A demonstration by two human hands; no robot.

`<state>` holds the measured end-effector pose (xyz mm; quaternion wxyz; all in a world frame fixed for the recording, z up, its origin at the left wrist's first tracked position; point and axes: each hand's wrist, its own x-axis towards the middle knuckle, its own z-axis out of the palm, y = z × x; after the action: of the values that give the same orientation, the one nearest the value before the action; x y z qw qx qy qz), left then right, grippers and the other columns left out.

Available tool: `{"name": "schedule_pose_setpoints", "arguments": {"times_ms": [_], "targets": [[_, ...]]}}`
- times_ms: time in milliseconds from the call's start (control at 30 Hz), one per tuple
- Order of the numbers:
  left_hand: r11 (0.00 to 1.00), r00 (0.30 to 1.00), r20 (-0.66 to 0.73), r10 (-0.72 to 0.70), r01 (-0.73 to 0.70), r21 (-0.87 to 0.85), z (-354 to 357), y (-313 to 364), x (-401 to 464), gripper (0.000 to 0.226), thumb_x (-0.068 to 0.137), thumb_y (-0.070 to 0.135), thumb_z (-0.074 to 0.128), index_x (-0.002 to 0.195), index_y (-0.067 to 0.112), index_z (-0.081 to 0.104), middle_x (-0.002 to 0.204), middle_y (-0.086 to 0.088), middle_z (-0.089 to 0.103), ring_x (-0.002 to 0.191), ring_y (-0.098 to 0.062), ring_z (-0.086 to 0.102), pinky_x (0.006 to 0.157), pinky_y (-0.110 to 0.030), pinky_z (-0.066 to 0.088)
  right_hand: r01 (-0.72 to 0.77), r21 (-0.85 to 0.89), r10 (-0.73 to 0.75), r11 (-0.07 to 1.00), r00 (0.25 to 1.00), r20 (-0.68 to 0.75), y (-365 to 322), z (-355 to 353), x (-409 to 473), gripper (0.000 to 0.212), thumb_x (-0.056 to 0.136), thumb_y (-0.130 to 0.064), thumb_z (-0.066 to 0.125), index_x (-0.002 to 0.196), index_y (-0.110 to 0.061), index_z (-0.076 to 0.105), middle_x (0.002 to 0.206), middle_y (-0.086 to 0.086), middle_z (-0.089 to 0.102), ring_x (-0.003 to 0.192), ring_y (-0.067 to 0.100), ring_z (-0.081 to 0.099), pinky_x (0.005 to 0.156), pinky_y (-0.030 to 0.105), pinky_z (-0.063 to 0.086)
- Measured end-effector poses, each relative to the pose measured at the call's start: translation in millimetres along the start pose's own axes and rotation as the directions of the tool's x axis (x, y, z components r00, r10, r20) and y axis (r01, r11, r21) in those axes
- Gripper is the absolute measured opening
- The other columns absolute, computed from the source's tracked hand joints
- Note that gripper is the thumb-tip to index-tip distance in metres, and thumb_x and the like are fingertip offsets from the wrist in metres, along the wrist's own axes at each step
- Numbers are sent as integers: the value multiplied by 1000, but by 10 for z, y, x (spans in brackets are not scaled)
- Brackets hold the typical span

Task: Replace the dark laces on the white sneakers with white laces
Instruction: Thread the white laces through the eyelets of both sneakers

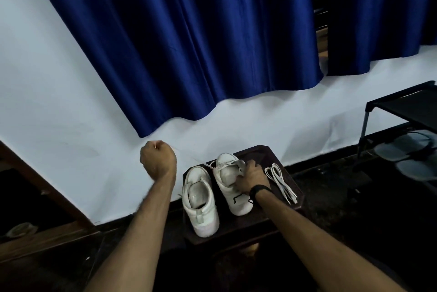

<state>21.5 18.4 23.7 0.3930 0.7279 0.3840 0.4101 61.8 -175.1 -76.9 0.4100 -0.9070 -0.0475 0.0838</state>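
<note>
Two white sneakers stand side by side on a small dark wooden table (238, 228). The left sneaker (199, 204) has no lace in it. My right hand (251, 177) rests on the right sneaker (230, 180), pressing on its tongue and holding it down. A white lace (221, 164) crosses that shoe's front eyelets. My left hand (158, 159) is raised in a fist to the left of the table, gripping the lace's end, which stretches thin and taut back to the shoe. A folded spare white lace (281, 183) lies on the table's right side.
A white wall and a blue curtain (189, 43) rise right behind the table. A black shoe rack (402, 112) with grey sandals (406, 152) stands at the right. A wooden frame (35, 197) runs along the left. The floor is dark.
</note>
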Motion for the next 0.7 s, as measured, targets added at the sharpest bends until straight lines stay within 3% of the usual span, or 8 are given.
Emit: {"name": "schedule_pose_setpoints", "arguments": {"times_ms": [33, 100, 200, 300, 433, 533, 633, 700], "targets": [[984, 999, 7, 44, -45, 171, 0, -81, -35, 29, 85, 18, 49, 104, 7, 68, 112, -17, 63, 107, -38, 58, 93, -44, 44, -11, -58, 12, 998, 1000, 26, 20, -32, 12, 50, 87, -33, 57, 125, -5, 41, 129, 20, 50, 118, 36, 53, 94, 38, 45], [839, 968, 148, 202, -249, 484, 56, -262, -161, 45, 84, 33, 60, 121, 8, 60, 129, -16, 55, 123, -35, 47, 105, -45, 31, -47, -116, 56, 992, 995, 80, 91, -97, 51, 59, 88, -56, 49, 124, -9, 46, 127, 17, 57, 118, 33, 56, 95, 38, 45], [693, 786, 491, 375, -590, 414, 295, -351, -402, 73, 83, 45, 65, 142, 8, 42, 144, -13, 48, 134, -29, 41, 113, -40, 24, -36, -133, 46, 990, 997, 69, 196, -232, 113, 71, 85, -75, 37, 111, -14, 63, 116, 16, 65, 112, 32, 60, 91, 37, 46], [614, 669, 675, 310, -683, 396, 546, -419, -687, 66, 82, 47, 59, 134, 9, 44, 131, -12, 58, 121, -31, 52, 108, -40, 33, 70, 59, -65, 996, 995, -76, 223, -380, 192, 41, 93, -54, 47, 88, -20, 69, 100, 13, 71, 101, 31, 64, 76, 31, 47], [587, 758, 585, 287, -622, 518, 658, -606, -953, 32, 85, 31, 47, 110, 12, 53, 114, -10, 68, 110, -30, 60, 107, -43, 33, 193, 366, -98, 910, 960, -263, 147, -647, 255, 28, 93, -34, 56, 74, -22, 73, 76, 1, 70, 81, 21, 63, 71, 29, 43], [552, 789, 540, 294, -601, 578, 742, -615, -994, 27, 84, 25, 47, 105, 11, 57, 104, -8, 72, 105, -26, 65, 116, -50, 14, 287, 609, -98, 740, 941, -324, 180, -769, 220, 30, 90, -23, 61, 62, -25, 71, 71, -2, 65, 72, 17, 58, 74, 35, 47], [550, 804, 512, 302, -585, 595, 818, -620, -980, 27, 83, 23, 47, 104, 10, 59, 101, -8, 72, 100, -26, 67, 117, -51, 8, 271, 590, -91, 760, 944, -316, 312, -690, 163, 22, 82, -35, 62, 63, -28, 72, 77, -12, 66, 81, 18, 59, 80, 46, 45], [559, 818, 492, 297, -567, 605, 827, -622, -978, 25, 83, 23, 48, 100, 9, 60, 97, -9, 73, 95, -27, 68, 118, -50, 12, 192, 599, -91, 777, 977, -195, 354, -679, 104, 27, 81, -34, 59, 59, -22, 70, 69, -10, 66, 74, 14, 58, 76, 41, 41]]}}
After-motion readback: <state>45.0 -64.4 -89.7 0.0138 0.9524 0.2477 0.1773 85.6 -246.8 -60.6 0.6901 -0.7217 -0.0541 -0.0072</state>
